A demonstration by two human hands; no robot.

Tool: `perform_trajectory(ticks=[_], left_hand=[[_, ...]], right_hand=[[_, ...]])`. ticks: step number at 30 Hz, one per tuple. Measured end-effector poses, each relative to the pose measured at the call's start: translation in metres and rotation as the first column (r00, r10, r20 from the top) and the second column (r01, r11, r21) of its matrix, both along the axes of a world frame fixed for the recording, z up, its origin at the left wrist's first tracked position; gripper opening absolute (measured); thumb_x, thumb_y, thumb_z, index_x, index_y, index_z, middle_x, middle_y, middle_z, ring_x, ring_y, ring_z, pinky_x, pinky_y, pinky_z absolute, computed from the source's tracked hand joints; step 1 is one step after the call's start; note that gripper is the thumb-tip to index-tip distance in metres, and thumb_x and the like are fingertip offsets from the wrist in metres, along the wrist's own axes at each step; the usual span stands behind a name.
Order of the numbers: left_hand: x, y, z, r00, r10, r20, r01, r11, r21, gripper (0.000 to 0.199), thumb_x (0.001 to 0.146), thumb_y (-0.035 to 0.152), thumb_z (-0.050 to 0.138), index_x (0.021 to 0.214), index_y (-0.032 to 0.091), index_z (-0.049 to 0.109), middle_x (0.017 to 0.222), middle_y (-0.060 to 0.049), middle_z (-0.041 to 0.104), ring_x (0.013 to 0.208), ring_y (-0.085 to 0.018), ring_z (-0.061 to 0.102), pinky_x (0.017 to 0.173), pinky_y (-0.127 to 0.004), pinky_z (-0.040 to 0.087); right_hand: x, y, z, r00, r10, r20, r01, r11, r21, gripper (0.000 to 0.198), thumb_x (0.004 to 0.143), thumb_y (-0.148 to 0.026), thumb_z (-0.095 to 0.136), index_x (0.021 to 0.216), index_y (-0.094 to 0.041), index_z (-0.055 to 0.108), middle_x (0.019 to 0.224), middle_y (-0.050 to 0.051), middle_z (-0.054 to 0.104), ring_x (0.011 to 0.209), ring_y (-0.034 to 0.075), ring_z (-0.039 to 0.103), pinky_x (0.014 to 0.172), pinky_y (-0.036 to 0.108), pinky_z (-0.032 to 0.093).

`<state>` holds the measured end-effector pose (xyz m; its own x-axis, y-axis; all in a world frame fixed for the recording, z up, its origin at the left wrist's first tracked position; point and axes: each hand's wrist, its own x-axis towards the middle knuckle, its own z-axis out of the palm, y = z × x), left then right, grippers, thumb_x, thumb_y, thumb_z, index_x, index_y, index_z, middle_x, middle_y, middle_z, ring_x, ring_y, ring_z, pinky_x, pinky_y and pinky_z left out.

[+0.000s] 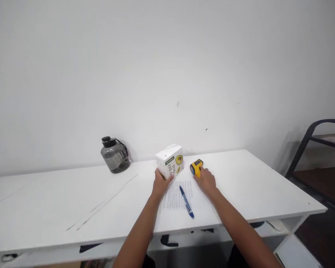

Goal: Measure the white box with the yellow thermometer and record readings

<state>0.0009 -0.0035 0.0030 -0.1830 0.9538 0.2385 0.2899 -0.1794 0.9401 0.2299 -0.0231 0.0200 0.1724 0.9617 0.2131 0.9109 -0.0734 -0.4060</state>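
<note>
My left hand (161,182) grips the lower end of a white box (170,162) printed with avocados and the words "Super Meal". The box is tilted near the wall side of the table. In my right hand (206,181) is a yellow and black infrared thermometer (196,167), the fingers wrapped round its handle. Between my forearms a sheet of handwritten paper (171,199) lies on the table, and a blue pen (187,202) rests on it at a slant. Part of the thermometer's handle is hidden by my fingers.
A grey see-through water jug (115,155) with a black lid stands by the wall at the left. The white table (268,186) has a drawer or shelf space beneath its front edge. A dark metal frame (303,149) stands beyond the right end.
</note>
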Motion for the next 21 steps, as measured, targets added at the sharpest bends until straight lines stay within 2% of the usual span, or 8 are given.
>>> perform_trajectory(ticks=[3,5,10,12,14,17,21], left_hand=[[-0.001,-0.003,0.003,1.0,-0.008,-0.003,0.008,1.0,0.012,0.079,0.064,0.045,0.077,0.125,0.022,0.032,0.124,-0.014,0.055,0.109,-0.026,0.058,0.086,-0.039,0.05],[-0.003,-0.005,0.005,0.999,0.016,-0.029,-0.015,1.0,0.01,0.078,0.063,0.047,0.078,0.124,0.022,0.035,0.122,-0.014,0.056,0.108,-0.026,0.059,0.085,-0.041,0.05],[-0.006,-0.006,0.006,0.994,0.062,-0.094,-0.06,0.998,0.018,0.074,0.063,0.049,0.076,0.121,0.023,0.038,0.118,-0.011,0.059,0.102,-0.026,0.06,0.083,-0.041,0.049],[-0.004,-0.007,0.007,0.994,0.062,-0.087,-0.059,0.998,0.033,0.072,0.065,0.05,0.075,0.121,0.024,0.039,0.116,-0.01,0.06,0.1,-0.025,0.061,0.083,-0.041,0.049],[0.0,-0.009,0.009,0.996,0.067,-0.063,-0.061,0.994,0.089,0.071,0.065,0.049,0.075,0.122,0.024,0.041,0.116,-0.009,0.06,0.101,-0.025,0.06,0.084,-0.04,0.048],[0.008,-0.012,0.016,0.997,0.078,0.013,-0.079,0.975,0.209,0.071,0.066,0.045,0.075,0.125,0.025,0.04,0.118,-0.009,0.057,0.105,-0.024,0.057,0.086,-0.039,0.048],[0.014,-0.015,0.025,0.99,0.067,0.121,-0.1,0.951,0.294,0.066,0.069,0.041,0.073,0.124,0.025,0.041,0.116,-0.008,0.056,0.107,-0.023,0.056,0.086,-0.038,0.048]], right_hand=[[-0.006,-0.001,0.0,0.984,0.065,-0.163,-0.041,0.989,0.142,0.058,0.089,-0.044,0.044,0.137,-0.013,0.037,0.115,0.015,0.055,0.093,0.025,0.058,0.075,0.033,0.042],[-0.01,-0.002,0.003,0.947,0.132,-0.294,-0.065,0.972,0.226,0.058,0.089,-0.046,0.044,0.138,-0.016,0.036,0.116,0.013,0.054,0.095,0.024,0.058,0.078,0.033,0.044],[-0.015,-0.009,0.011,0.746,0.335,-0.575,-0.1,0.911,0.401,0.054,0.083,-0.047,0.052,0.13,-0.019,0.047,0.112,0.009,0.058,0.105,0.024,0.055,0.091,0.036,0.044],[-0.015,-0.011,0.012,0.668,0.395,-0.63,-0.116,0.892,0.436,0.054,0.081,-0.046,0.055,0.127,-0.019,0.05,0.114,0.009,0.059,0.105,0.024,0.056,0.092,0.038,0.045],[-0.015,-0.013,0.011,0.624,0.434,-0.65,-0.128,0.877,0.464,0.058,0.077,-0.046,0.06,0.127,-0.018,0.049,0.118,0.01,0.059,0.106,0.024,0.056,0.091,0.039,0.046],[-0.013,-0.014,0.008,0.637,0.493,-0.593,-0.163,0.837,0.522,0.061,0.073,-0.043,0.066,0.125,-0.017,0.048,0.118,0.011,0.059,0.102,0.024,0.058,0.088,0.037,0.048],[-0.009,-0.016,0.005,0.706,0.54,-0.459,-0.24,0.791,0.562,0.054,0.076,-0.041,0.062,0.123,-0.018,0.048,0.102,0.007,0.064,0.086,0.02,0.061,0.079,0.033,0.05]])
